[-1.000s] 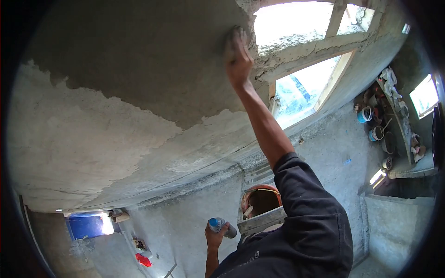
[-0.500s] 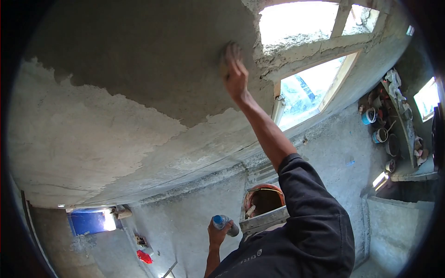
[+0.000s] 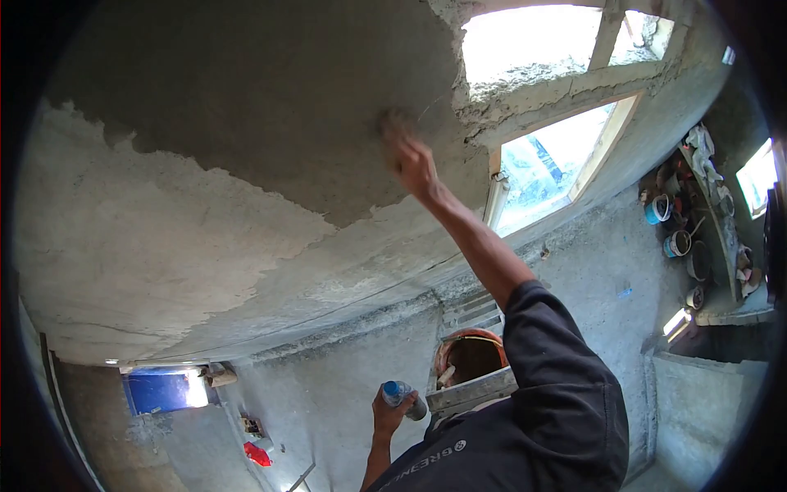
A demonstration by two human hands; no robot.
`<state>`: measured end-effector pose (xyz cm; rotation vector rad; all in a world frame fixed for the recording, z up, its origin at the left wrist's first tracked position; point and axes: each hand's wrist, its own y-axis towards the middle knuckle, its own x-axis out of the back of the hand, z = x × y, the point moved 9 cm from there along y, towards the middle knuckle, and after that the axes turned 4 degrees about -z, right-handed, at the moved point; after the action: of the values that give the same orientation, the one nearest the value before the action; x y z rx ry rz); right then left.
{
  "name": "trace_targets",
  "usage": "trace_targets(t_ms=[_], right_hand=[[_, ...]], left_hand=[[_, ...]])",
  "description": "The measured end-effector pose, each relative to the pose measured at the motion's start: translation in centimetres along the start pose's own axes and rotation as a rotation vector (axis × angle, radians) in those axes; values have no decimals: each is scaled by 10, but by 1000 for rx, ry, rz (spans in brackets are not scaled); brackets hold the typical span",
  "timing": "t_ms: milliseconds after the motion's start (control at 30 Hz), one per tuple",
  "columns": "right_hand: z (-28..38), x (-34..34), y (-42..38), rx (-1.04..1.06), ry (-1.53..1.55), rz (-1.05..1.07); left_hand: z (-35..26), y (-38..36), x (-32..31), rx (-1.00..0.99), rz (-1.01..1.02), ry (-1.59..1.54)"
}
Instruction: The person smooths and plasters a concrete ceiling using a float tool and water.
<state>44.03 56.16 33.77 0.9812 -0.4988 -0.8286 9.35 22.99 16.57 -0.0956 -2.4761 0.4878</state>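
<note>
I look up at a plastered ceiling. My right hand (image 3: 412, 164) is raised on a bare forearm and presses a small brownish pad (image 3: 392, 123), blurred by motion, flat against the dark wet plaster (image 3: 270, 90). The pad looks like a sponge; I cannot tell for sure. Lower down, my left hand (image 3: 384, 420) is closed around a clear plastic bottle (image 3: 403, 396) with a blue cap, held near my chest. A dark long sleeve covers my right upper arm.
Lighter, drier plaster (image 3: 147, 246) borders the wet patch. Bright window openings (image 3: 549, 164) sit right of my hand. An orange bucket (image 3: 467, 357) rests by a wooden plank (image 3: 471, 392). A shelf with several cans (image 3: 679, 234) is at the right.
My right hand has slid with the pad across the wet plaster, away from the window edge. My left hand keeps the bottle in about the same place.
</note>
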Motion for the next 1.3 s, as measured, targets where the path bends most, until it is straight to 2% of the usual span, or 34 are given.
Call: trace_targets(t_ms=[67, 100, 167, 233, 300, 367, 433, 500, 600, 633, 700, 800, 900, 967, 1033, 1067, 1133, 1200, 1300], right_hand=[[29, -1, -22, 34, 68, 236], [27, 2, -19, 39, 69, 235], [13, 39, -7, -51, -38, -138], [1, 61, 30, -117, -45, -275], [-1, 65, 67, -134, -87, -323], [-4, 59, 63, -146, -130, -371], [-13, 7, 24, -90, 74, -87], [-3, -21, -28, 18, 107, 136], [29, -4, -48, 86, 154, 255], [30, -2, -36, 78, 153, 251], [15, 37, 11, -22, 40, -120], [18, 59, 84, -21, -16, -235], [11, 53, 93, -8, -24, -217], [-4, 19, 50, 156, 8, 6], [4, 6, -7, 185, -15, 225], [9, 12, -20, 190, -11, 225], [3, 26, -29, 78, 59, 149], [9, 53, 19, 57, 20, -114], [8, 63, 82, 29, 34, -224]], left_hand=[[-3, 1, -2, -8, 8, 3], [-7, -1, -1, -1, 6, 17], [-10, 1, 0, 5, -3, 31], [-7, -3, -1, 40, 17, -46], [-6, -4, 0, 25, 10, -34], [-4, -4, -1, 6, 4, -25], [1, -3, -3, 17, -1, -19], [-6, -2, -4, -1, 13, -14], [-7, 2, -6, -16, 27, 2], [-6, 1, -4, -11, 23, 11], [-5, 0, -4, 12, 30, -31], [1, -1, -6, 19, 34, -80], [-4, 0, -6, -2, 38, -34], [-9, -1, -6, -18, 42, 19], [-6, -2, -6, 9, 44, 52], [-6, -3, -6, 7, 40, 48], [-2, -3, -6, 35, 49, 9], [-5, -2, -8, 31, 61, 10], [-3, -2, -9, 23, 81, 6]])
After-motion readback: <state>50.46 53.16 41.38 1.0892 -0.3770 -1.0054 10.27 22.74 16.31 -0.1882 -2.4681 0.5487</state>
